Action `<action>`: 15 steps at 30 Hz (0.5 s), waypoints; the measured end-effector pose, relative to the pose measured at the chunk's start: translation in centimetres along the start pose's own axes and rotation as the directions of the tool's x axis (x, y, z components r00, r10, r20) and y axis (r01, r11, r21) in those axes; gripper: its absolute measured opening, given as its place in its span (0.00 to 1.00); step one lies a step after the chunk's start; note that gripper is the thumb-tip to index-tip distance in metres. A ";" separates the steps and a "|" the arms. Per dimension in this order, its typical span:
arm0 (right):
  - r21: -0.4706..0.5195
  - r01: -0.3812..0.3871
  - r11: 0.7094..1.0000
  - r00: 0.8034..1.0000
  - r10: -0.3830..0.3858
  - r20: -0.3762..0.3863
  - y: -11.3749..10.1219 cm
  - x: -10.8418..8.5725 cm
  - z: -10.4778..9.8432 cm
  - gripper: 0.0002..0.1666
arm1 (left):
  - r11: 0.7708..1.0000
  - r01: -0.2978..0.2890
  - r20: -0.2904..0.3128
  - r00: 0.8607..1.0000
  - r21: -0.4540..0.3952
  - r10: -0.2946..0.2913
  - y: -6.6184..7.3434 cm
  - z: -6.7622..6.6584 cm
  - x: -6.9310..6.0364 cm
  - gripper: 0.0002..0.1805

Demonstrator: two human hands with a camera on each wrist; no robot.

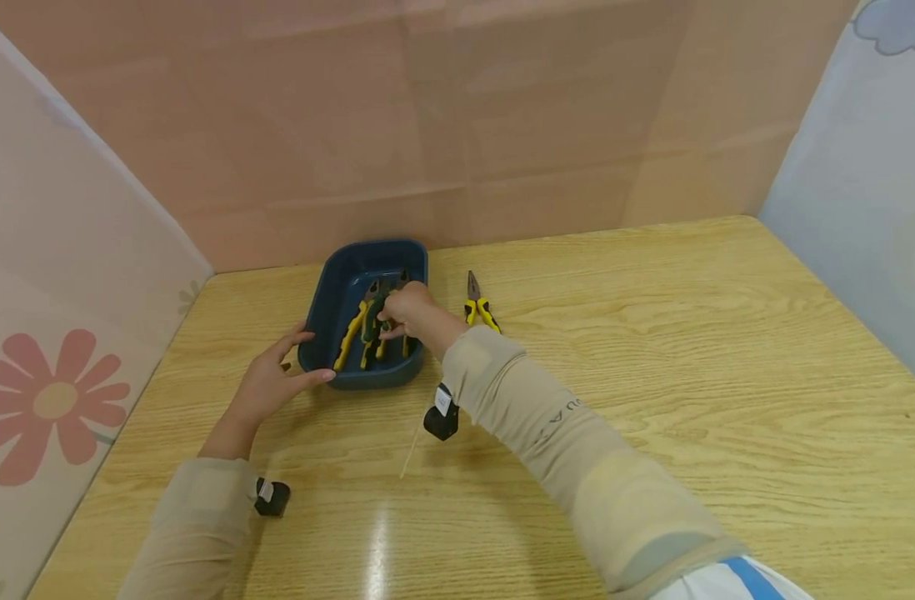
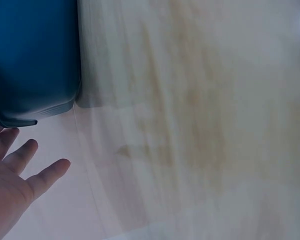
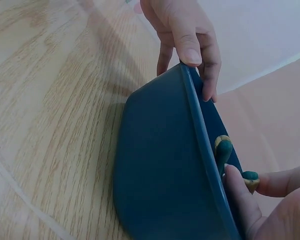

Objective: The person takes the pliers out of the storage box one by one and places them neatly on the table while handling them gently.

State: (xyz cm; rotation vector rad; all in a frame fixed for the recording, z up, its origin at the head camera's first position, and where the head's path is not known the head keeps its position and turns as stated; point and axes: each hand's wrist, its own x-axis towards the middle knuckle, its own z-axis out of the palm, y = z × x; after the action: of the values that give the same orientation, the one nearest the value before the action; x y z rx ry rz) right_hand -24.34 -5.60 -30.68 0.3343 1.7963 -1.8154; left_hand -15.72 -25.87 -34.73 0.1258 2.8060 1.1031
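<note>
A dark blue basin (image 1: 375, 382) stands near the table's back edge, with several pliers with yellow-and-black handles (image 1: 348, 337) lying in it. The left hand (image 1: 266, 383) rests on the basin's near left corner, fingers spread and thumb on the rim; the left wrist view shows part of this hand (image 2: 15, 175) beside the basin (image 2: 37, 55). Inside the basin, the right hand (image 1: 412, 312) pinches a green-handled tool (image 1: 373, 317). In the right wrist view the thumb and a finger of the right hand (image 3: 275, 200) hold its green handle ends (image 3: 223, 150). The tool's head is partly hidden.
Another pair of pliers (image 1: 472, 298) with yellow-and-black handles lies on the wooden table (image 1: 690, 350), right of the basin. A thin pale stick or strap (image 1: 409, 452) shows below the right wrist's camera (image 1: 442, 421). Cloth-covered walls border the table behind and at both sides.
</note>
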 end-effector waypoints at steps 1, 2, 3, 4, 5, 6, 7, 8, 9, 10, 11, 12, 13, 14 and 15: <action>-0.001 0.003 1.000 1.000 -0.003 -0.004 0.0 0.0 0.0 0.41 | 1.000 0.001 0.001 1.000 0.001 -0.001 0.0 0.0 0.0 0.46; -0.004 0.006 1.000 1.000 -0.006 -0.010 0.1 0.0 0.0 0.41 | 1.000 0.002 0.001 1.000 0.001 -0.002 0.0 0.0 0.0 0.46; -0.007 0.006 1.000 1.000 -0.006 -0.014 0.1 0.0 0.0 0.41 | 1.000 0.002 0.002 1.000 0.001 -0.002 0.1 0.1 0.0 0.46; -0.011 0.007 1.000 1.000 -0.007 -0.018 0.1 0.0 0.0 0.40 | 1.000 0.003 0.003 1.000 0.002 -0.003 0.1 0.1 0.0 0.46; -0.014 0.010 1.000 1.000 -0.011 -0.017 0.1 0.0 0.0 0.40 | 1.000 0.004 0.003 1.000 0.001 -0.004 0.1 0.1 0.0 0.46; -0.014 0.015 1.000 1.000 -0.015 -0.018 0.1 -0.1 -0.1 0.39 | 1.000 0.003 0.003 1.000 0.001 -0.003 0.1 0.1 0.0 0.46; -0.011 0.019 1.000 1.000 -0.019 -0.021 0.0 -0.1 -0.1 0.38 | 1.000 0.001 0.000 1.000 0.002 -0.001 0.1 0.1 0.0 0.46; -0.009 0.022 1.000 1.000 -0.022 -0.018 0.0 -0.2 -0.2 0.38 | 1.000 -0.001 -0.001 1.000 0.001 0.001 0.1 0.1 0.0 0.46; -0.005 0.025 1.000 1.000 -0.025 -0.012 0.0 -0.2 -0.2 0.37 | 1.000 -0.002 -0.001 1.000 0.000 0.002 0.1 0.1 0.0 0.46; 0.002 0.028 1.000 1.000 -0.028 -0.010 0.0 -0.3 -0.3 0.38 | 1.000 -0.003 -0.001 1.000 -0.001 0.003 0.1 0.1 0.0 0.45; 0.014 0.029 0.999 1.000 -0.029 -0.005 0.0 -0.3 -0.4 0.39 | 1.000 -0.005 -0.001 1.000 0.000 0.005 0.1 0.1 0.0 0.45; 0.027 0.027 0.999 1.000 -0.027 -0.002 0.0 -0.4 -0.5 0.40 | 1.000 -0.005 -0.001 1.000 0.000 0.005 0.2 0.1 0.0 0.46; 0.039 0.024 0.999 1.000 -0.025 0.004 0.0 -0.4 -0.6 0.41 | 1.000 -0.004 -0.001 1.000 -0.001 0.004 0.2 0.1 0.0 0.46; 0.045 0.021 0.999 1.000 -0.022 0.011 0.0 -0.5 -0.7 0.43 | 1.000 -0.002 0.001 1.000 -0.001 0.002 0.2 0.1 0.0 0.46; 0.061 0.018 0.998 1.000 -0.019 0.016 0.1 -0.5 -0.7 0.44 | 1.000 -0.002 0.001 1.000 0.000 0.002 0.2 0.1 0.0 0.46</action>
State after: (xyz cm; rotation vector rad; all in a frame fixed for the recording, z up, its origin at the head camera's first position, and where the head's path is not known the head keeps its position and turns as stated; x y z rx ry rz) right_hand -24.03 -4.78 -30.50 0.3265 1.7414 -1.8826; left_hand -15.71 -25.62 -34.70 0.1292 2.8057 1.1031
